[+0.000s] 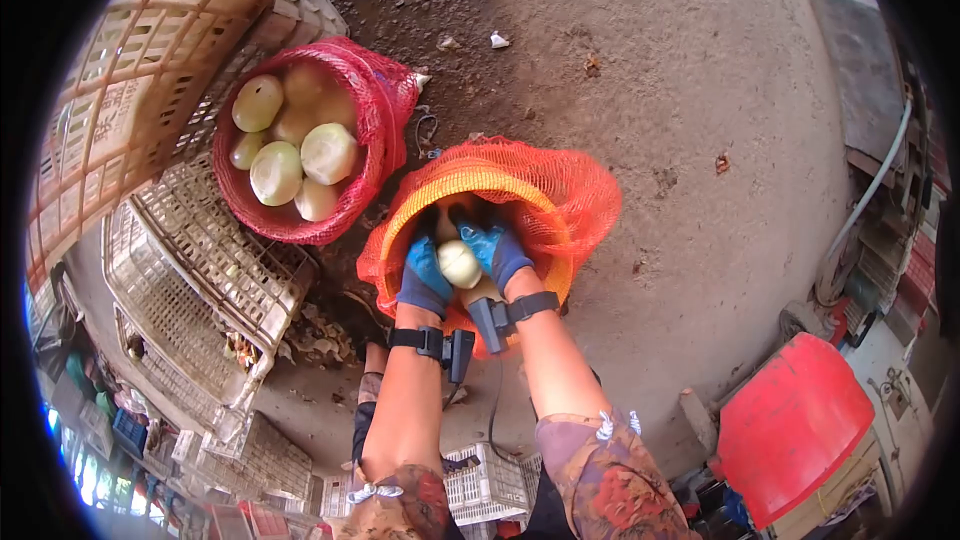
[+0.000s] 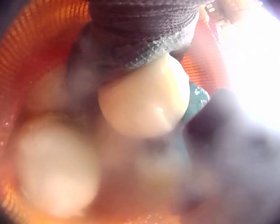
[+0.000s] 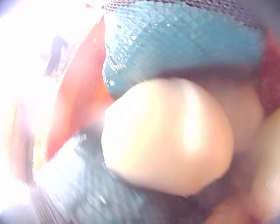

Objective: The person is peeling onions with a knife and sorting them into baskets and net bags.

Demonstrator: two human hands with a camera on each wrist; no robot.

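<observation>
At the centre of the head view, an orange basket (image 1: 470, 180) draped in red netting (image 1: 590, 195) is standing on the floor (image 1: 680, 190). The left hand (image 1: 426, 273) and right hand (image 1: 492, 248), both in blue gloves, are reaching inside it, and one held pale vegetable (image 1: 459, 264) is showing between them. At ten o'clock from this basket, a pink-netted basket (image 1: 380, 140) is holding eight visible vegetables (image 1: 276, 173). Netted baskets are numbering two. Stacked crates (image 1: 200, 230) are lying at eight to nine o'clock; their number is not certain. One red panel (image 1: 795, 430) is leaning at four o'clock.

In the left wrist view, the left hand's grip is closing on the held pale vegetable from twelve o'clock. A second vegetable (image 2: 58, 168) is sitting at eight o'clock, blurred, and a dimmer one is showing above it.

In the right wrist view, the right hand's grip is clamping that same vegetable from above, the other glove bracing it at seven o'clock. The step in hand is, in judgement, the handling of a single piece inside the basket; the next move is calling for keeping both palms firm on its smooth surface, clear of its neighbours.
</observation>
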